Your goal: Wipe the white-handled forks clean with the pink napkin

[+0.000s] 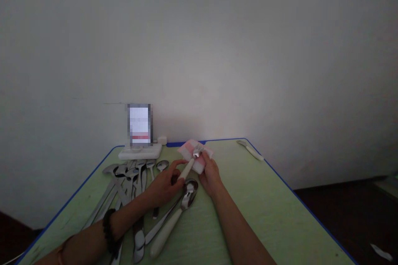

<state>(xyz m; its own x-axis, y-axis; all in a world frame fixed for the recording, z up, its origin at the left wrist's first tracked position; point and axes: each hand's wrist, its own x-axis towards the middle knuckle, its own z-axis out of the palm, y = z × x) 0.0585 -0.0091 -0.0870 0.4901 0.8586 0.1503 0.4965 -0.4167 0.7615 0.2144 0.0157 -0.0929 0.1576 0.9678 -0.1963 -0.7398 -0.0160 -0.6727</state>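
My left hand (166,184) is closed around the white handle of a fork (190,165), whose metal head points up and away. My right hand (210,173) grips a pink and white cloth (194,153) that wraps around the fork's head. Both hands hover over the green table (264,198). Just below them lies a large white-handled spoon (177,215). A pile of several metal spoons and ladles (132,178) lies to the left of my left hand.
A phone stands on a white stand (139,151) at the table's far edge against the wall. One white-handled utensil (250,150) lies alone at the far right corner. The table has a blue rim (280,176).
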